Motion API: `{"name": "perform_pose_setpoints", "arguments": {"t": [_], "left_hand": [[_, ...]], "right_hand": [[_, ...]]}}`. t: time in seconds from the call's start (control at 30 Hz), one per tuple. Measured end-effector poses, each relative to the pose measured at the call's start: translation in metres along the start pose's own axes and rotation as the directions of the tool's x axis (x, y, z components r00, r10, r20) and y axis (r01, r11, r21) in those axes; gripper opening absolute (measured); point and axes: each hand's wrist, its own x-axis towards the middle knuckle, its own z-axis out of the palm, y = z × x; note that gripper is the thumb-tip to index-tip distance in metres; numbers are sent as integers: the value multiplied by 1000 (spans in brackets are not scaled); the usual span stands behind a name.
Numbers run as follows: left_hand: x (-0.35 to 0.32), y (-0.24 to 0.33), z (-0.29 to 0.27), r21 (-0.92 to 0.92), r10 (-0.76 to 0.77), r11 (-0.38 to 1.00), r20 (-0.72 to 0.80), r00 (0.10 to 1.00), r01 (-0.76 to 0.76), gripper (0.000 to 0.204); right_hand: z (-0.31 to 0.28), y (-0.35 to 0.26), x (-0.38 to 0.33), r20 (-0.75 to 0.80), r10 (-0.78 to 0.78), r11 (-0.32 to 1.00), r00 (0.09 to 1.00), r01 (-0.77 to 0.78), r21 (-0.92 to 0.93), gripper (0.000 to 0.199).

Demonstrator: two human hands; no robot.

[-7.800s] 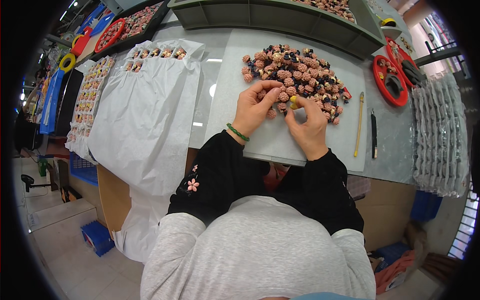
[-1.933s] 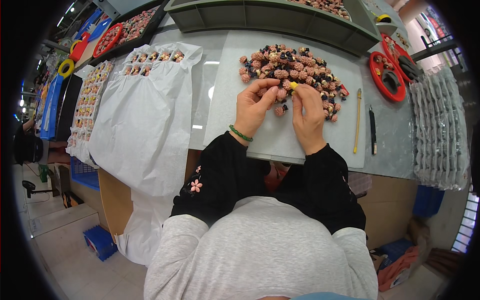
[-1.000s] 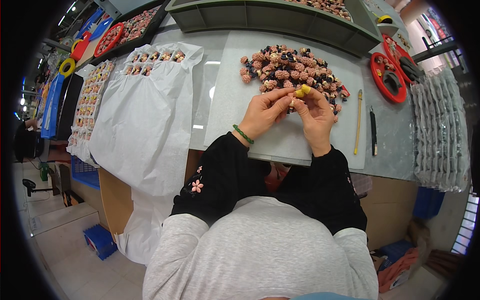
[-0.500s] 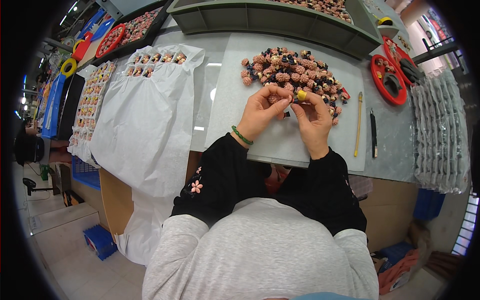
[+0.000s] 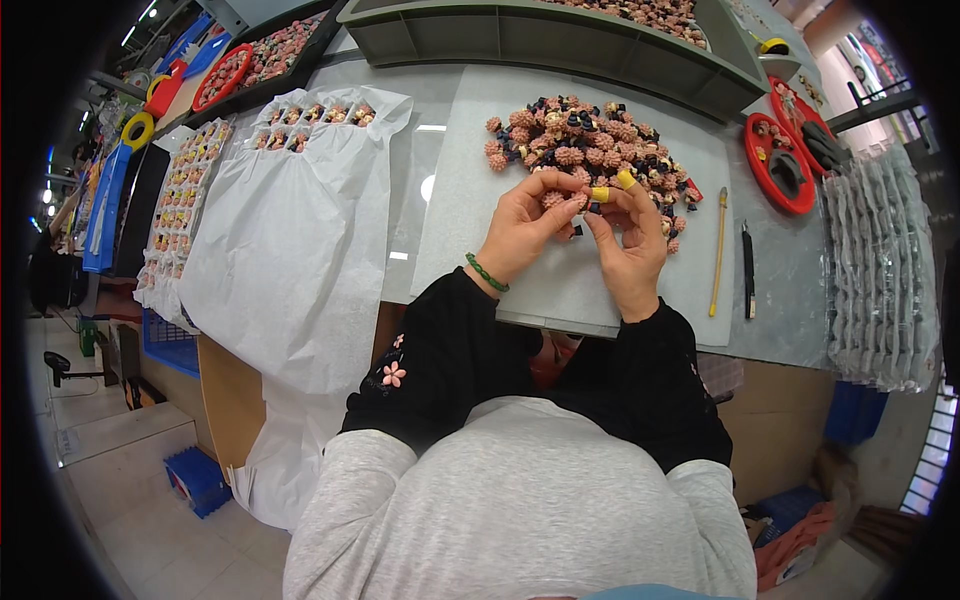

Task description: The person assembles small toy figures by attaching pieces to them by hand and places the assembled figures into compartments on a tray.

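My left hand (image 5: 518, 226) is closed in a pinch on a small figurine (image 5: 580, 201) with pink knobbly hair and a dark lower part; fingertips cover much of it. My right hand (image 5: 634, 242) meets it from the other side, thumb and a finger closed on the dark end. Yellow covers (image 5: 626, 179) sit on two of that hand's fingertips. Just beyond both hands lies a heap of similar pink-haired figurines (image 5: 570, 156) on a white sheet (image 5: 462, 190). A little dark piece shows beneath the joined fingers.
Right of the heap lie a yellow stick (image 5: 719, 255), a black pen-like tool (image 5: 748, 272), red round dishes (image 5: 772, 185) and stacked clear trays (image 5: 880, 270). A grey-green crate (image 5: 560, 45) stands behind. At left are figurine-filled trays (image 5: 185, 205) and white paper (image 5: 290, 225).
A finger of my right hand has lifted, so a second yellow fingertip cover now shows. Both hands stay at the figurine, in nearly the same place.
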Motion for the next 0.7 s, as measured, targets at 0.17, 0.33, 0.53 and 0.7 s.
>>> {"name": "perform_pose_setpoints", "arguments": {"t": [0.17, 0.33, 0.53, 0.7], "left_hand": [[-1, 1, -3, 49, -34, 998, 16, 999, 34, 21], [1, -1, 0, -12, 11, 1000, 3, 1000, -11, 22], [-1, 1, 1, -70, 20, 997, 9, 1000, -20, 23], [-3, 4, 2, 94, -20, 995, 58, 998, 14, 30]], "right_hand": [[-1, -1, -2, 41, -15, 1000, 999, 16, -9, 45], [-3, -2, 0, -33, -19, 1000, 999, 19, 2, 27], [-4, -5, 2, 4, -2, 999, 1000, 2, 37, 15], [-5, -5, 4, 5, 22, 1000, 1000, -22, -9, 16]]}}
